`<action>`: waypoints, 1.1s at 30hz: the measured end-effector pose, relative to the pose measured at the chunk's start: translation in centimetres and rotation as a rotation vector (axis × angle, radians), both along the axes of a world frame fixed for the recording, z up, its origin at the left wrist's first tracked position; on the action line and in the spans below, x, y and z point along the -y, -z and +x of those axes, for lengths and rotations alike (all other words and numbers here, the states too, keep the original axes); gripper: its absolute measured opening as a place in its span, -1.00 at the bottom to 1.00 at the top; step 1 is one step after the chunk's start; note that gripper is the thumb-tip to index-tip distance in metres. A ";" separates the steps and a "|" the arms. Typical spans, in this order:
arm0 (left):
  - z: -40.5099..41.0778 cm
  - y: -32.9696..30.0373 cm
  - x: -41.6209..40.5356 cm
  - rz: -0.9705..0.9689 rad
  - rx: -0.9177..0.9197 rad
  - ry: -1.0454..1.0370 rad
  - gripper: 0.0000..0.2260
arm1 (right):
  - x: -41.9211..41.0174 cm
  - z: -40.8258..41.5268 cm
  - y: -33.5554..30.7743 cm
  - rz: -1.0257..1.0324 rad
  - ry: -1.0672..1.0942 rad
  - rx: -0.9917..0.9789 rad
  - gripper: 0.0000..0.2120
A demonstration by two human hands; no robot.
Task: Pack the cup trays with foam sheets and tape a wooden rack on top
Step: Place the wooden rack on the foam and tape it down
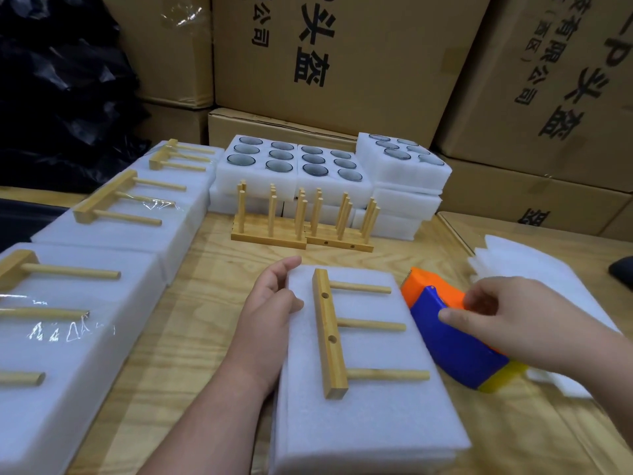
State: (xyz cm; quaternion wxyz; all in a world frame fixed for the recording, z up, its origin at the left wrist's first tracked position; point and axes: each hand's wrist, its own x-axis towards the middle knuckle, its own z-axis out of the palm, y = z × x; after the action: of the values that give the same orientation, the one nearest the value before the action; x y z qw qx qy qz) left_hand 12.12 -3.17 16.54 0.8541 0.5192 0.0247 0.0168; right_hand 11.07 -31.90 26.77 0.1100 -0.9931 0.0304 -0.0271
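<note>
One rack [329,332] lies untaped on the foam pack [363,406] at the worktop's near edge, long axis near-to-far; left hand [270,306] steadies the pack's left side, fingers relaxed, right hand [507,320] pinches the tape dispenser [448,341] just right.

Head view, close, down over table [212,255]
</note>
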 end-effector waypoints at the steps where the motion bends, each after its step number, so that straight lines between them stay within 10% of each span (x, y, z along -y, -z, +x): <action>1: 0.0 0.0 0.0 0.005 -0.002 0.001 -0.53 | 0.0 0.0 0.4 -0.024 0.009 -0.014 -0.61; 11: -0.1 -0.2 0.1 -0.036 -0.024 -0.002 -0.52 | -0.3 -0.5 1.9 -0.162 0.021 -0.116 -0.38; 19: -0.2 -0.5 0.1 -0.047 -0.033 -0.011 -0.52 | 0.0 -0.7 2.3 -0.070 0.040 -0.080 -0.63; 27: -0.2 -0.7 0.0 -0.046 -0.048 -0.036 -0.46 | -2.2 1.8 -3.8 1.393 0.043 0.333 -0.69; 33: -0.1 -0.5 -0.2 -0.091 -0.016 -0.011 -0.45 | -6.4 3.3 -4.4 2.226 -0.116 0.193 -0.68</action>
State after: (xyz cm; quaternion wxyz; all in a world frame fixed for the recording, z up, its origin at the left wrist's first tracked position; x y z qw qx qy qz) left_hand 12.02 -2.95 17.08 0.8766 0.4797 0.0353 0.0160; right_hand 14.34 -25.49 31.18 0.9405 -0.3345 -0.0175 -0.0567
